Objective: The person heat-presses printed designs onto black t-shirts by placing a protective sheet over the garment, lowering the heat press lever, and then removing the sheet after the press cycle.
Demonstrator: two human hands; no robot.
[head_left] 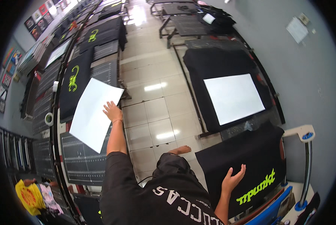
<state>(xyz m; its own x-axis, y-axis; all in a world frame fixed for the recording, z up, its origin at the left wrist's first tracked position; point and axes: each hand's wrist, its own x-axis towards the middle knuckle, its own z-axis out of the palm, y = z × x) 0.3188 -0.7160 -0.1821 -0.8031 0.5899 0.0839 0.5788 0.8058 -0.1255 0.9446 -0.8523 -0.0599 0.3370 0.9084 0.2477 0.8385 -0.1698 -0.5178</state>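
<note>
My left hand (113, 111) reaches out to the left, its fingers spread over the right edge of a large white sheet (89, 120). The sheet lies at an angle across a dark gridded board (81, 168) and the lower part of a black garment (78, 84) with a yellow-green print. Whether my thumb goes under the sheet's edge is hidden. On the right, my right hand (234, 180) is open and empty, palm partly turned up. It is above or beside a black cloth (220, 165) with yellow-green lettering; contact between them cannot be made out.
Another white sheet (233, 98) lies on a black garment (198, 75) on the right-hand table. A tiled floor aisle (149, 101) runs between the table rows. A machine with a metal post (307, 168) stands at lower right. A roll of tape (49, 119) sits at left.
</note>
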